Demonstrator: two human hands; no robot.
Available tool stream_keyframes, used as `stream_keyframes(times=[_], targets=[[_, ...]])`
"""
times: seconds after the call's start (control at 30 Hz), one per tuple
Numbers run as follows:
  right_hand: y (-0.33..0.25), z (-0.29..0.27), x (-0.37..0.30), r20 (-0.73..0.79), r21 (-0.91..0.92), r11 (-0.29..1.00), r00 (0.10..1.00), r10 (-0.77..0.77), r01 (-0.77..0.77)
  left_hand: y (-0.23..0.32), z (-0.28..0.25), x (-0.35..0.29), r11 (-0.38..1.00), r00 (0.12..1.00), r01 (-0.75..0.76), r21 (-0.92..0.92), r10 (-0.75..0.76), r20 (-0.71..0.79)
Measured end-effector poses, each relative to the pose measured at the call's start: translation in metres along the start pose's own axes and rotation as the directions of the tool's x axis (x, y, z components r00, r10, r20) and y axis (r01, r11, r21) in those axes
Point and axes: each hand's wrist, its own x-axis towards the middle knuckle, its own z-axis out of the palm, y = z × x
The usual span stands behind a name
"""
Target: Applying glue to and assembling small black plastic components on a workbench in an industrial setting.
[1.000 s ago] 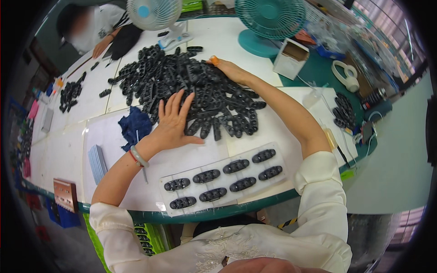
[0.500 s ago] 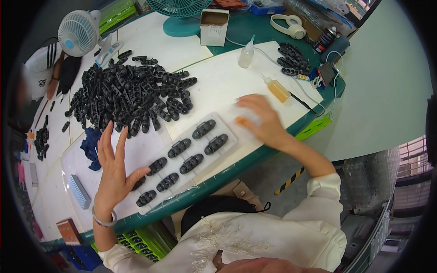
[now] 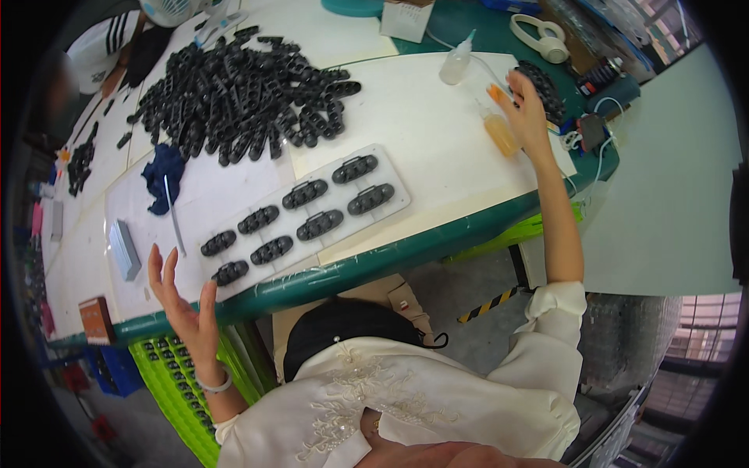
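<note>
My left hand (image 3: pixel 187 316) is open at the table's front edge, with fingers spread and nothing in them. My right hand (image 3: pixel 528 121) reaches over the right side of the table beside a squeeze bottle of amber liquid (image 3: pixel 499 134). Its fingers are apart around no visible object, and an orange cover sits on one fingertip. Between my hands lies a white rectangular plate (image 3: pixel 396 204). It carries two rows of oblong black plastic parts (image 3: pixel 320 225), each with rounded bumps. A thin pale strip (image 3: pixel 173 222) lies left of the plate.
A large heap of black parts (image 3: pixel 234 97) is behind the plate, and a smaller pile (image 3: pixel 544 90) at the far right. Nearby are a clear squeeze bottle (image 3: pixel 455 66), dark blue cloth (image 3: pixel 162 179), light blue block (image 3: pixel 123 249) and headphones (image 3: pixel 550 47). A co-worker's sleeve (image 3: pixel 97 54) shows far left.
My left hand has left the plate and come back to the table edge. My right hand has moved right and away from me toward the amber bottle. The whole view has shifted.
</note>
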Motion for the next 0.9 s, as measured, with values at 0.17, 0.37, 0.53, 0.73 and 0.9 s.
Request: stream_keyframes(times=[0.17,0.37,0.53,0.73,0.9], targets=[[-0.001,0.048,0.068,0.199,0.280,0.909,0.945,0.258,-0.307,-0.012,0.015,-0.022,0.980,0.969,0.077,-0.182,-0.116,-0.217],[0.020,0.064,0.080,0.348,0.257,0.903,0.904,0.247,-0.345,-0.028,0.007,-0.024,0.995,0.940,-0.056,-0.088,0.022,-0.341],[-0.099,0.052,0.014,0.338,0.685,0.688,0.941,-0.006,-0.241,-0.053,0.014,-0.028,0.983,0.947,-0.051,-0.175,-0.008,-0.321],[-0.163,0.027,-0.083,0.375,0.856,0.395,0.926,-0.033,-0.333,-0.067,0.026,-0.019,0.970,0.981,-0.080,-0.229,0.036,-0.189],[-0.169,0.040,-0.110,0.526,0.840,-0.127,0.849,-0.047,-0.527,-0.073,0.026,-0.019,0.957,0.987,-0.108,-0.271,0.071,-0.144]])
